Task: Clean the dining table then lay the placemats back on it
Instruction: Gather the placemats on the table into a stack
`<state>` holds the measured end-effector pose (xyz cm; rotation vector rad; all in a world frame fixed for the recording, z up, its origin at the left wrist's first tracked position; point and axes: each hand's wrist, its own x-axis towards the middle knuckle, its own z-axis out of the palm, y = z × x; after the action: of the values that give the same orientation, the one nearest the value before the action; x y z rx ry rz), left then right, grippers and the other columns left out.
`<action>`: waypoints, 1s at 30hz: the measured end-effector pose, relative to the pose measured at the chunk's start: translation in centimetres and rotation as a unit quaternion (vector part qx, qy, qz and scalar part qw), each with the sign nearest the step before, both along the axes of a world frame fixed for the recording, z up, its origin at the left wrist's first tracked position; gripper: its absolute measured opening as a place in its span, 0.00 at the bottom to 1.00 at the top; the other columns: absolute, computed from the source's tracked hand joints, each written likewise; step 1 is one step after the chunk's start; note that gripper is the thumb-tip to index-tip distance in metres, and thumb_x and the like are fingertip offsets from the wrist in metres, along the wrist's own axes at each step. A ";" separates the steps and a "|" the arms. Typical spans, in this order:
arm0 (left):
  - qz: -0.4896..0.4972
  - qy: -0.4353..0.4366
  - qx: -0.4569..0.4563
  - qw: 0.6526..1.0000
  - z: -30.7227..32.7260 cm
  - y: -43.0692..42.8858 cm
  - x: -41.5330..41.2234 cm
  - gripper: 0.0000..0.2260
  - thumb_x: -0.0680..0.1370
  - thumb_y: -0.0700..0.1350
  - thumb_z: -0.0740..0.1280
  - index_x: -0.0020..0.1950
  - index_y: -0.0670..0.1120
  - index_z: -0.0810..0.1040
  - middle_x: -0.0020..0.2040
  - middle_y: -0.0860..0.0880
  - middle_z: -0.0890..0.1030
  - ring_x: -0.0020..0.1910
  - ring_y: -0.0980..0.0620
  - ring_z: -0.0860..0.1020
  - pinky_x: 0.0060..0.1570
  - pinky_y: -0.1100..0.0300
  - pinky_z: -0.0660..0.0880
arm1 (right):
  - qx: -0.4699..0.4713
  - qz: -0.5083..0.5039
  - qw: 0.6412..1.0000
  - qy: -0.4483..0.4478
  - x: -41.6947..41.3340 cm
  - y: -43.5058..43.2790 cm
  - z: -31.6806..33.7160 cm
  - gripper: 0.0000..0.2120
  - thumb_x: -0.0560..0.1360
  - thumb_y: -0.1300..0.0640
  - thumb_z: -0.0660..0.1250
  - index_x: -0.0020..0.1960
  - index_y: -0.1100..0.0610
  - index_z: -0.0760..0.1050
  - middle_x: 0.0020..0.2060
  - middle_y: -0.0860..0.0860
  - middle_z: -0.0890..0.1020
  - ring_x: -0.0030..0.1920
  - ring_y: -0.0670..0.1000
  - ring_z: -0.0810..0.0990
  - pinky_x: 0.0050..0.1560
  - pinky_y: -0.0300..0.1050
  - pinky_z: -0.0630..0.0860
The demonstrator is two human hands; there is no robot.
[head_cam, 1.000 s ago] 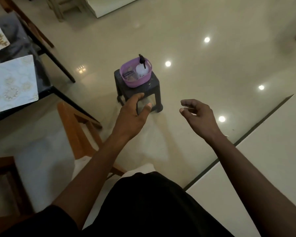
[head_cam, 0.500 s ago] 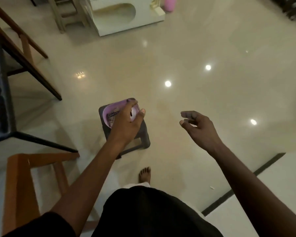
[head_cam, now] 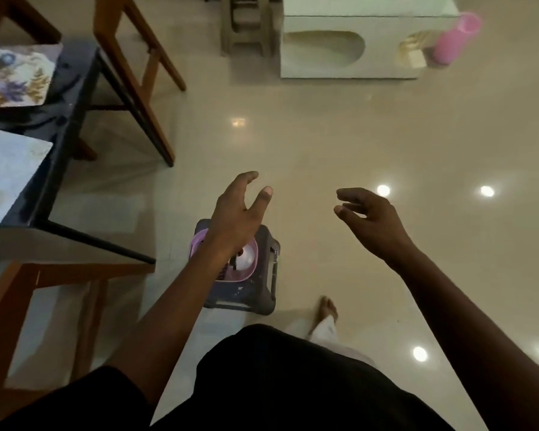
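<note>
Black clothing fills the bottom edge; a bare foot (head_cam: 326,309) stands on the glossy beige floor (head_cam: 324,135) just past it. Both forearms reach forward, bare. Left hand (head_cam: 237,209) hangs over the floor, fingers spread and slightly curled, thumb out to the right, holding nothing; its wrist and forearm cross over a purple basket (head_cam: 252,262). Right hand (head_cam: 371,219) is also empty, fingers loosely curled and pointing left, palm turned inward. The two hands are apart, a clear gap of floor between them.

The basket sits on a small dark stool (head_cam: 262,290) on the floor, just left of the foot. Inside it a white bottle with a dark pump top (head_cam: 246,258) shows partly; the rest of the contents are hidden by the arm.

At left, a wooden chair (head_cam: 19,293) stands close by the near corner of the dark worktop (head_cam: 66,144). Two placemats lie on the worktop by its right edge: the nearer placemat (head_cam: 10,172) is pale with a faint pattern, blurred; the farther placemat (head_cam: 16,76) has blue and gold floral print. They lie apart, dark surface showing between them. A second wooden chair (head_cam: 137,57) stands beyond the worktop's far corner.

Far across the floor sit a white cabinet with rounded openings (head_cam: 355,45) and a pink cylinder (head_cam: 455,38) leaning at its right end. Ceiling light spots reflect on the floor at right.
</note>
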<state>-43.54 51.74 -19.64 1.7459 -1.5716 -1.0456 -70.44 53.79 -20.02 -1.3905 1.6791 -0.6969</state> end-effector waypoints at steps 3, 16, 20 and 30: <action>0.071 0.014 0.002 0.997 0.4 -2.4 -3.0 0.24 0.84 0.59 0.64 0.78 0.53 0.70 0.78 0.54 0.72 0.77 0.52 0.69 0.70 0.57 0.67 | -0.005 0.071 0.997 0.007 -3.4 -5.7 0.3 0.15 0.81 0.52 0.71 0.67 0.48 0.80 0.63 0.40 0.83 0.62 0.42 0.82 0.53 0.31 0.75; 0.286 0.014 0.003 0.958 -1.8 -16.3 -5.6 0.24 0.84 0.59 0.64 0.78 0.52 0.71 0.77 0.52 0.74 0.75 0.52 0.72 0.69 0.57 0.69 | -0.025 0.271 0.962 0.014 -3.1 -31.4 -0.4 0.14 0.81 0.52 0.71 0.66 0.48 0.80 0.62 0.40 0.83 0.61 0.41 0.82 0.60 0.37 0.75; 0.335 0.020 0.013 0.942 -1.5 -22.3 -3.0 0.24 0.84 0.59 0.64 0.78 0.53 0.71 0.77 0.51 0.74 0.76 0.51 0.71 0.68 0.57 0.68 | -0.014 0.327 0.945 0.019 0.3 -39.0 -0.4 0.15 0.81 0.51 0.71 0.67 0.47 0.80 0.62 0.39 0.83 0.61 0.41 0.82 0.62 0.41 0.76; 0.473 0.000 -0.004 0.881 0.8 -31.3 3.3 0.24 0.84 0.61 0.64 0.78 0.54 0.71 0.76 0.52 0.75 0.74 0.54 0.72 0.68 0.57 0.70 | -0.019 0.450 0.893 0.000 11.2 -55.5 0.3 0.14 0.80 0.53 0.72 0.66 0.47 0.81 0.59 0.40 0.84 0.60 0.40 0.82 0.55 0.31 0.72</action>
<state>-40.26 20.43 -18.82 2.1168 -0.5231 -0.5174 -59.25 -1.67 -19.72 -1.9529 0.8336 -0.1806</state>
